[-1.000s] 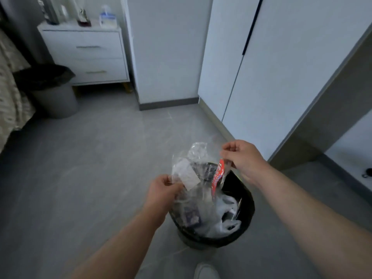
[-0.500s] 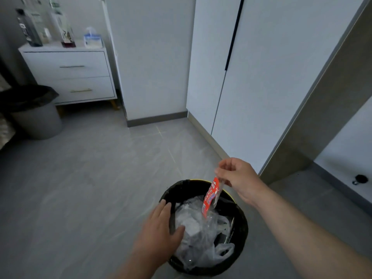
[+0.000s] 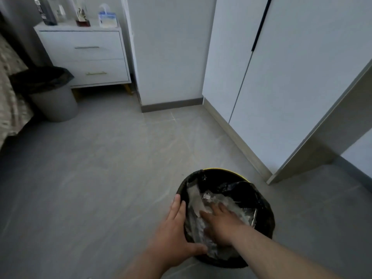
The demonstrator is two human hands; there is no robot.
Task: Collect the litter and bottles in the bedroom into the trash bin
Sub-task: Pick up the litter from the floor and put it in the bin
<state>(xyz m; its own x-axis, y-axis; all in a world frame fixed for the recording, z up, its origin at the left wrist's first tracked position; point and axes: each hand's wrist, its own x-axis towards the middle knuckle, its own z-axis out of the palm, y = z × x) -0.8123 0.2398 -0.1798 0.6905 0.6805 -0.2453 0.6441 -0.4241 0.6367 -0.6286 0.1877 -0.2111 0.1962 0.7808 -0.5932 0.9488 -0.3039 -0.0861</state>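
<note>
Head view, read from left to right. At the far left edge lies a bed (image 3: 9,91). Beside it stands a grey second bin (image 3: 53,101) with a dark liner, and next to that a white nightstand (image 3: 84,57). The nightstand carries several bottles (image 3: 48,12) and a tissue box (image 3: 107,19).

Near the viewer, the left hand (image 3: 177,232) rests on the left rim of the trash bin (image 3: 267,222). Its fingers lie straight along the outside and its thumb is laid over the near edge; it holds nothing. Inside the bin lies crumpled clear plastic litter (image 3: 196,198). The right hand (image 3: 223,224) is flat with fingers spread and presses down on this litter, gripping nothing. The black liner (image 3: 237,188) sags inward at the far side, baring a strip of yellow rim (image 3: 227,169). To the right stand white wardrobe doors (image 3: 302,87).

Judged step: compacting the litter already in the bin.

Hazards:
- The downward push may drag the sagging liner further off the rim, so later litter falls outside it.
- Springy plastic may rebound once it is released.
- An off-centre push may tip the bin on the smooth floor (image 3: 100,178) if the left hand lifts.
- The bottles on the nightstand appear uncollected.
</note>
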